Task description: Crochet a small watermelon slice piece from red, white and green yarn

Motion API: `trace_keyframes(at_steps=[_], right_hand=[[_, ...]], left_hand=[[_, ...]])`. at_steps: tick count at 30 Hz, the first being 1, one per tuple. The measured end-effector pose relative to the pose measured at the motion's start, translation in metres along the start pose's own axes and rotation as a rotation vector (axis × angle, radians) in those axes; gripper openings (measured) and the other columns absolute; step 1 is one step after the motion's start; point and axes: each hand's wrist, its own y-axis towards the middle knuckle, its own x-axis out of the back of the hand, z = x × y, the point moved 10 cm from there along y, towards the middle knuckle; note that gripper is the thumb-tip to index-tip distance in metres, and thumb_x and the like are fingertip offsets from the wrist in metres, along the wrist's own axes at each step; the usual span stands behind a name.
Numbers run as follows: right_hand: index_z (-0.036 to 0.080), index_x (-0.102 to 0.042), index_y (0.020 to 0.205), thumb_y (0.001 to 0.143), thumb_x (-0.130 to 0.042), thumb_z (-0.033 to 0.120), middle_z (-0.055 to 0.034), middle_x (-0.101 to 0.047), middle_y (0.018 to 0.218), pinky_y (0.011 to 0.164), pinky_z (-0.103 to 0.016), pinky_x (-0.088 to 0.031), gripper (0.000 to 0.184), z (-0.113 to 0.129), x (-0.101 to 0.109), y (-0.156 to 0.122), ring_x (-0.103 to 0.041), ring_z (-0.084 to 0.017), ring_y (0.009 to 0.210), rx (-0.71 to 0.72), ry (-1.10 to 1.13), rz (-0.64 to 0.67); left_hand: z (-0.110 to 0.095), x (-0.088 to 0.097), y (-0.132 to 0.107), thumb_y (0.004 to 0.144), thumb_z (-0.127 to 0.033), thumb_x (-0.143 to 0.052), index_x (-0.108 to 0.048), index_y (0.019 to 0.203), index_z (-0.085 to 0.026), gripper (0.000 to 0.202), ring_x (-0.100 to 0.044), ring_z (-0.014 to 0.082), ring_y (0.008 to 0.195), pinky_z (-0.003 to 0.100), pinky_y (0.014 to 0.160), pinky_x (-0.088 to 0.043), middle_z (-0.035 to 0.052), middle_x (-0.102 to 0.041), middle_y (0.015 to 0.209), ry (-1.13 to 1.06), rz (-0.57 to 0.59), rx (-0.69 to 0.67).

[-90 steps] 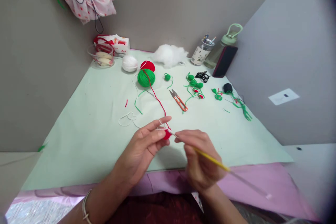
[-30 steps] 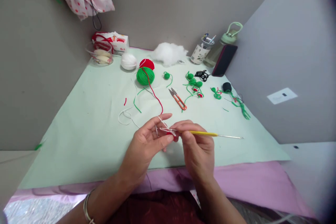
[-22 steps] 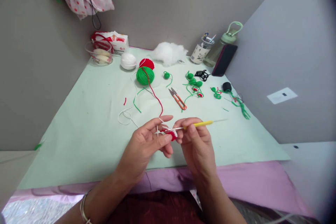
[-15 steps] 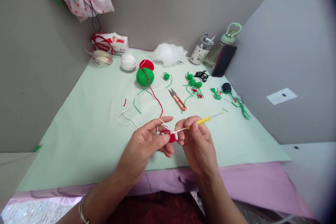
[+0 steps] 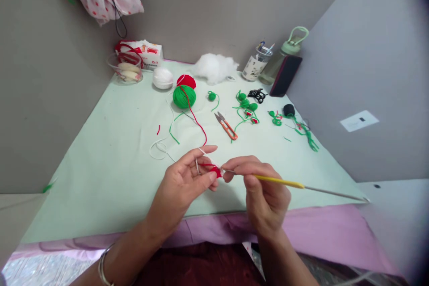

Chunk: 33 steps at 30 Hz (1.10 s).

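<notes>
Between the thumb and fingers of my left hand [image 5: 186,176] is a small red and white crochet piece [image 5: 216,170]. White yarn [image 5: 208,156] runs over the raised left index finger, and red yarn [image 5: 196,120] leads from the piece back toward the red ball. My right hand [image 5: 264,187] grips a crochet hook [image 5: 279,181] with a yellow handle and metal ends. Its near tip is at the edge of the piece, partly hidden by the right fingertips; the far end points right.
Orange-handled thread snips [image 5: 226,126] lie beyond my hands. Behind are a green yarn ball [image 5: 184,97], a red yarn ball [image 5: 186,81], a white yarn ball [image 5: 162,78] and white stuffing [image 5: 216,69]. Small green crochet pieces [image 5: 248,105], a phone [image 5: 286,77] and a bottle [image 5: 276,65] are at right.
My right hand has turned and shifted slightly right and down. The hook has swung from pointing up and right to slanting down and right. The left hand still holds the crochet piece.
</notes>
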Motion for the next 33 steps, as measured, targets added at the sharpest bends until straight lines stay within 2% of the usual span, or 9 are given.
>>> trace_keyframes(at_steps=[6,12,17,23,27,33], right_hand=[[0.028,-0.072,0.118,0.103,-0.052,0.009,-0.0065,-0.078,0.103,0.079,-0.037,-0.061,0.032,0.012,-0.007,-0.003,-0.074,-0.021,0.096,0.133,-0.186,0.059],[0.033,-0.067,0.136,0.099,-0.058,0.008,-0.0093,-0.077,0.116,0.073,-0.033,-0.063,0.045,0.023,-0.016,-0.012,-0.074,-0.019,0.09,0.297,-0.41,0.118],[0.038,-0.066,0.138,0.097,-0.063,0.009,-0.0057,-0.079,0.114,0.067,-0.029,-0.062,0.05,0.022,-0.018,-0.012,-0.075,-0.017,0.083,0.271,-0.44,0.144],[0.04,-0.065,0.137,0.099,-0.061,0.011,-0.0036,-0.08,0.106,0.066,-0.028,-0.062,0.048,0.028,-0.023,-0.008,-0.074,-0.017,0.08,0.279,-0.535,0.143],[0.036,-0.067,0.135,0.099,-0.061,0.014,-0.0063,-0.079,0.112,0.069,-0.03,-0.063,0.042,0.026,-0.026,-0.012,-0.075,-0.02,0.088,0.299,-0.592,0.167],[0.036,-0.065,0.138,0.099,-0.061,0.014,-0.0073,-0.078,0.115,0.068,-0.031,-0.063,0.045,0.026,-0.025,-0.015,-0.075,-0.02,0.089,0.31,-0.576,0.178]], left_hand=[[-0.001,0.002,0.001,0.084,-0.02,-0.083,-0.075,0.123,-0.024,0.04,-0.065,0.0089,0.068,0.024,0.069,-0.057,-0.0026,-0.064,0.087,0.029,-0.034,-0.011],[-0.001,0.002,0.0,0.084,-0.026,-0.086,-0.075,0.122,-0.024,0.04,-0.067,0.0105,0.071,0.025,0.071,-0.056,-0.0028,-0.064,0.087,0.013,-0.026,-0.001],[-0.003,-0.001,0.002,0.094,-0.045,-0.074,-0.075,0.122,-0.022,0.036,-0.064,0.0124,0.069,0.026,0.07,-0.054,-0.0015,-0.064,0.077,0.044,-0.019,-0.022],[-0.011,0.006,0.004,0.095,-0.03,-0.071,-0.078,0.113,-0.024,0.02,-0.059,0.0118,0.07,0.024,0.07,-0.052,-0.0027,-0.063,0.078,0.155,-0.096,-0.132],[-0.012,0.01,0.002,0.095,-0.024,-0.069,-0.078,0.118,-0.027,0.025,-0.06,0.0128,0.078,0.025,0.078,-0.052,-0.0022,-0.064,0.086,0.169,-0.105,-0.149],[-0.013,0.009,0.004,0.096,-0.03,-0.072,-0.077,0.125,-0.027,0.029,-0.062,0.0147,0.085,0.028,0.086,-0.052,0.0005,-0.067,0.096,0.104,-0.056,-0.136]])
